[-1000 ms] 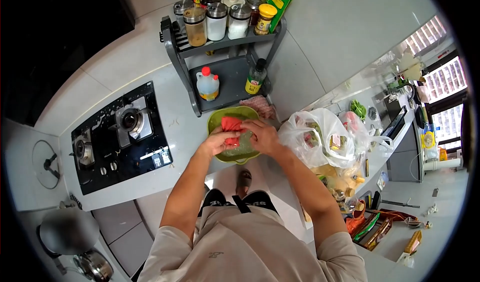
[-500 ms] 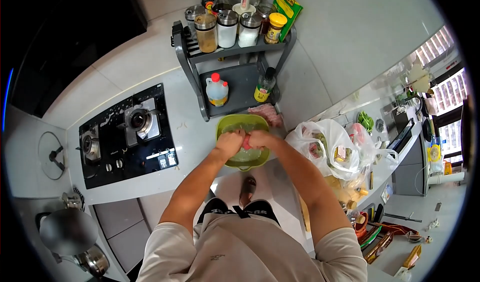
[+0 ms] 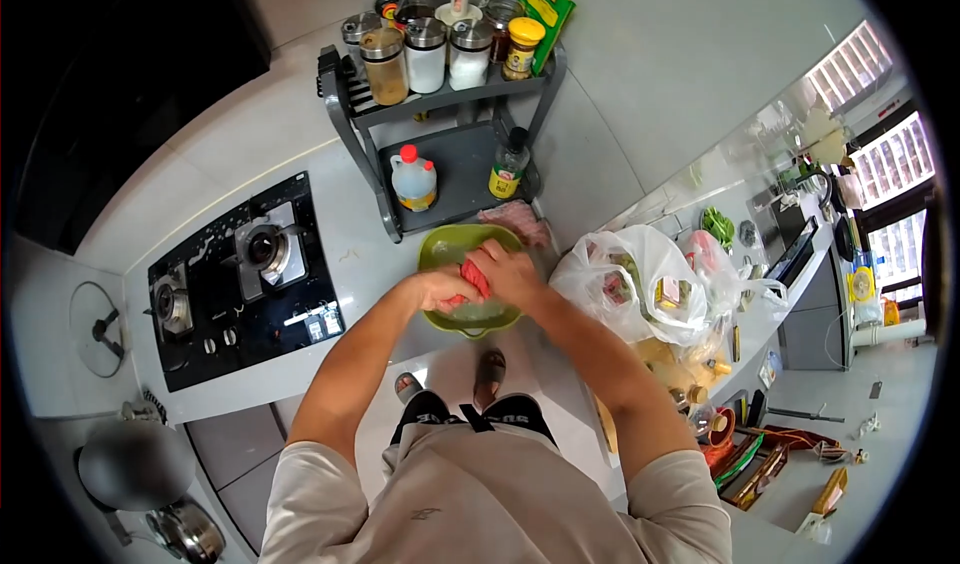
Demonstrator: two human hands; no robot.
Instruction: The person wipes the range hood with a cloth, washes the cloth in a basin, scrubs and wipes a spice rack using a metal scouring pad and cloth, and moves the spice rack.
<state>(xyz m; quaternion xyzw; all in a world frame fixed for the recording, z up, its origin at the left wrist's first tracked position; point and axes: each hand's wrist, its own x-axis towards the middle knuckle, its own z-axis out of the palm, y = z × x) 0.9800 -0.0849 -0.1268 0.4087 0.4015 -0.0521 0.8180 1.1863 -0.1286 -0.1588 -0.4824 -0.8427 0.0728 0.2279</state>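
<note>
A red cloth [image 3: 474, 278] is bunched between my two hands, over a green basin [image 3: 437, 249] with water in it. My left hand [image 3: 440, 289] is closed round the cloth's lower left part. From the right, my right hand [image 3: 507, 272] grips its upper part, with the fingers curled over it. The two hands are close together, and they hide some of the cloth. Just behind the basin lies a pink cloth [image 3: 517, 221] on the counter.
Left of the basin is a black gas hob [image 3: 245, 279]. A grey rack [image 3: 445, 169] with jars and bottles stands behind. White plastic bags [image 3: 630, 284] sit close to my right forearm. Farther right are bottles and a drawer with packets.
The cloth was spread wider a second ago, then squeezed nearly out of sight between my fists. Now more red shows, and my hands have turned around it. The view has shifted slightly.
</note>
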